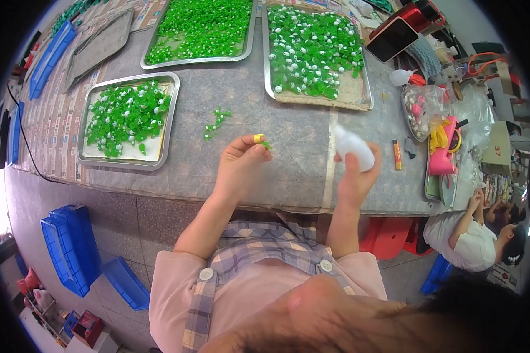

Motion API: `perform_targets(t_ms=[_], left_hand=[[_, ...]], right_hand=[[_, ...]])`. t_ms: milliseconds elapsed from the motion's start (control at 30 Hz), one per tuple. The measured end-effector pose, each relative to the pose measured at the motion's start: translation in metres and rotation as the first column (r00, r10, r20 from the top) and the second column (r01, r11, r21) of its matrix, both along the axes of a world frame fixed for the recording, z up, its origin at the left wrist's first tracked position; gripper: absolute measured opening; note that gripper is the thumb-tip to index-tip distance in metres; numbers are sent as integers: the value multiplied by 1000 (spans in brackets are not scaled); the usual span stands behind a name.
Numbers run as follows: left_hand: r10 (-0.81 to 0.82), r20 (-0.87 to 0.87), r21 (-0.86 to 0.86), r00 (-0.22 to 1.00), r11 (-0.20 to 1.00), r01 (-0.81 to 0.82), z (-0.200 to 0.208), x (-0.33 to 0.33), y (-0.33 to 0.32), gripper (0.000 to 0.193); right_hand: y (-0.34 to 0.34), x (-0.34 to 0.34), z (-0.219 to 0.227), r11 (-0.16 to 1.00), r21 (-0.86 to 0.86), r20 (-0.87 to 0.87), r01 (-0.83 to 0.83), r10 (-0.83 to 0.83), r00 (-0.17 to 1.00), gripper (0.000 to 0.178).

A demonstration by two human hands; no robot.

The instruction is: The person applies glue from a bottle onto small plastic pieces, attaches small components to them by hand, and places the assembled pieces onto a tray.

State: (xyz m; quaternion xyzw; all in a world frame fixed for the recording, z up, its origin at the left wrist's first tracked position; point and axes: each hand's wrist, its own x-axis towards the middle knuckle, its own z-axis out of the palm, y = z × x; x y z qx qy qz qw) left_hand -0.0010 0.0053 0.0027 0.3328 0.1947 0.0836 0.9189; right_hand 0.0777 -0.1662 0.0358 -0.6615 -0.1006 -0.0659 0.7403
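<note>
The left hand (241,162) pinches a tiny green piece (267,145) between thumb and fingertips; a yellow wrap (258,139) circles one finger. The right hand (357,181) is closed around a white bottle (357,151), nozzle tilted up. Both are above the tabletop (194,160), near the middle of its front edge. The piece looks feather-light, bendy and easy to drop, best pinched by its rim; the bottle seems light and squeezable, best held round its body. Just beyond the left hand lie loose green pieces (216,122). Farther out, one tray (121,163) sits toward the left edge, two (197,61) (354,94) toward the back edge.
</note>
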Motion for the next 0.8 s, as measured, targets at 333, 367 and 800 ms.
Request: perform_targets(t_ms=[333, 367, 800], left_hand=[[38, 2, -44, 999, 998, -38, -4, 1, 3, 12], [49, -7, -60, 999, 997, -49, -4, 1, 4, 13], [57, -3, -41, 998, 998, -57, -6, 0, 6, 12]], right_hand=[[-49, 59, -32, 968, -248, -149, -27, -10, 989, 36], [-48, 60, -32, 962, -272, -149, -28, -13, 989, 37], [64, 105, -15, 566, -821, 347, 71, 396, 850, 12]])
